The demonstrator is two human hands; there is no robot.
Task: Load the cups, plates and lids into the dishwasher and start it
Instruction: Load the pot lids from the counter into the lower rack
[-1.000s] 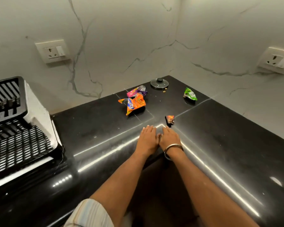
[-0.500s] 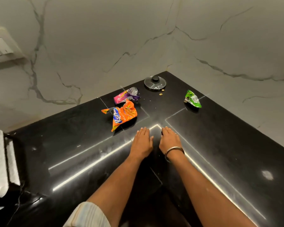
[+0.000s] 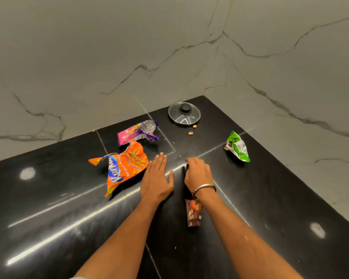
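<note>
Glass lid (image 3: 184,113) lies flat in the surface (image 3: 270,198) corner, straight ahead of both hands, nearer the loosely curled, empty right hand (image 3: 197,174); left hand (image 3: 156,178) rests flat, fingers spread.

Both hands are resting on the black counter (image 3: 270,198): the left hand (image 3: 156,180) is lying flat beside the orange wrapper (image 3: 125,168), the right hand (image 3: 197,174) is curling, the glass lid (image 3: 184,113) sitting far.

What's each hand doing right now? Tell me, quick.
Left hand: open, fingers straight, flat on the black counter beside the orange wrapper.
Right hand: fingers curled on the counter; whether it holds anything cannot be told.
</note>
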